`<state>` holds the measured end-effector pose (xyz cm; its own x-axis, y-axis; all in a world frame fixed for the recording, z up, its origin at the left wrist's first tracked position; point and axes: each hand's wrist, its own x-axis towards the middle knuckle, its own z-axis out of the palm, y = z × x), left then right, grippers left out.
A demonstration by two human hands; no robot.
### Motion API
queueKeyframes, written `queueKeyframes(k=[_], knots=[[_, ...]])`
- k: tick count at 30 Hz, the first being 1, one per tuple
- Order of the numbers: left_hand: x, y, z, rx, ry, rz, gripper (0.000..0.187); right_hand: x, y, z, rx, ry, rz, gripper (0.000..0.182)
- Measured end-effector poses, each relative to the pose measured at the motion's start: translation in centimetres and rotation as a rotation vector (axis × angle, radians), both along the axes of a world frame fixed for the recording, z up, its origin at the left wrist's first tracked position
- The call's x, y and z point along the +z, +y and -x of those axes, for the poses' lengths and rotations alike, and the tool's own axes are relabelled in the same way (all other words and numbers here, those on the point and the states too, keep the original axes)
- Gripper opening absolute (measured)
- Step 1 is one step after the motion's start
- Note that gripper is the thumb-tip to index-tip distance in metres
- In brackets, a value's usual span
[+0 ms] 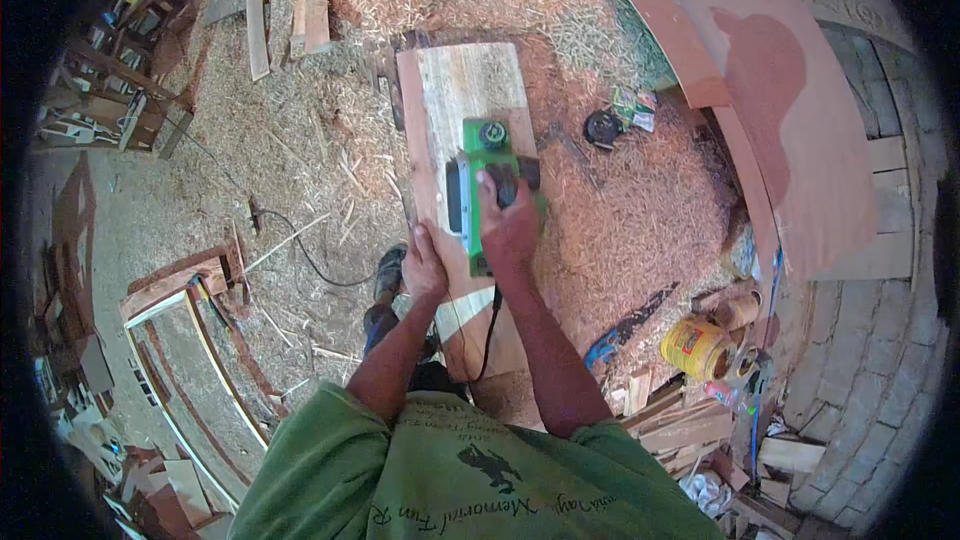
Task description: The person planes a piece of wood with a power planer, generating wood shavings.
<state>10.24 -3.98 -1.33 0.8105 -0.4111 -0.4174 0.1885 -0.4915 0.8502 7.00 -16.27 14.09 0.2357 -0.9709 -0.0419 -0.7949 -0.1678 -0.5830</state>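
Note:
A green electric planer (486,180) rests on a long wooden board (465,90) that lies across a surface covered in shavings. My right hand (508,225) is closed around the planer's rear handle. My left hand (425,265) presses flat on the board's left edge, just beside the planer. The far part of the board looks pale and freshly cut; the near part is reddish. The planer's black cord (490,335) hangs down towards my body.
Wood shavings (630,210) cover the bench and floor. A yellow can (697,348) and offcuts sit at the right. A large reddish curved panel (790,120) leans at the upper right. A curved frame (200,340) lies on the floor at left.

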Motion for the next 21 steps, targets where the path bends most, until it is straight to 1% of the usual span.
queueKeyframes(k=[1, 2, 5, 8, 11, 13, 14, 16, 17, 18, 19, 20, 21], knots=[[0.2, 0.0, 0.0, 0.004, -0.021, -0.008, 0.077, -0.5, -1.7, -1.6, 0.007, -0.019, 0.01, 0.066], [2.5, -0.1, -0.2, -0.001, 0.022, 0.014, 0.071, -0.6, -3.2, -3.2, 0.015, -0.036, 0.019, 0.065], [1.4, 0.0, -0.3, -0.02, 0.026, 0.071, 0.071, 0.4, -7.5, -7.9, 0.097, -0.215, 0.025, 0.06], [1.2, 0.0, -0.4, -0.012, 0.022, 0.035, 0.069, -0.7, -12.4, -12.7, 0.11, -0.274, 0.045, 0.066], [0.5, -0.3, -0.3, 0.015, 0.018, 0.009, 0.068, 0.2, -17.2, -18.1, 0.1, -0.139, -0.077, 0.069], [1.3, -0.1, -0.4, 0.014, 0.049, 0.029, 0.068, 1.0, -19.0, -21.0, 0.08, -0.112, 0.015, 0.071], [1.9, -0.1, -0.5, 0.005, 0.033, -0.016, 0.067, 1.3, -19.2, -22.0, 0.069, -0.095, 0.056, 0.072], [2.7, -0.1, -0.6, -0.036, 0.019, -0.116, 0.065, 1.6, -18.6, -22.1, 0.075, -0.11, 0.024, 0.072], [0.1, 0.0, 0.2, 0.027, -0.049, 0.019, 0.063, 1.8, -18.2, -21.1, 0.064, -0.11, 0.013, 0.073], [-2.2, 0.2, 0.4, 0.011, -0.066, 0.041, 0.064, 1.6, -17.4, -19.6, 0.076, -0.115, 0.009, 0.073], [1.3, -0.1, -0.2, 0.003, -0.009, 0.097, 0.066, 1.0, -15.9, -17.4, 0.079, -0.112, -0.003, 0.073], [1.2, 0.1, -0.2, -0.019, 0.022, 0.032, 0.066, 0.4, -14.3, -14.8, 0.078, -0.113, -0.015, 0.073], [1.4, 0.0, -0.3, -0.023, 0.057, 0.037, 0.066, -0.7, -12.3, -11.2, 0.159, -0.102, 0.112, 0.07]])
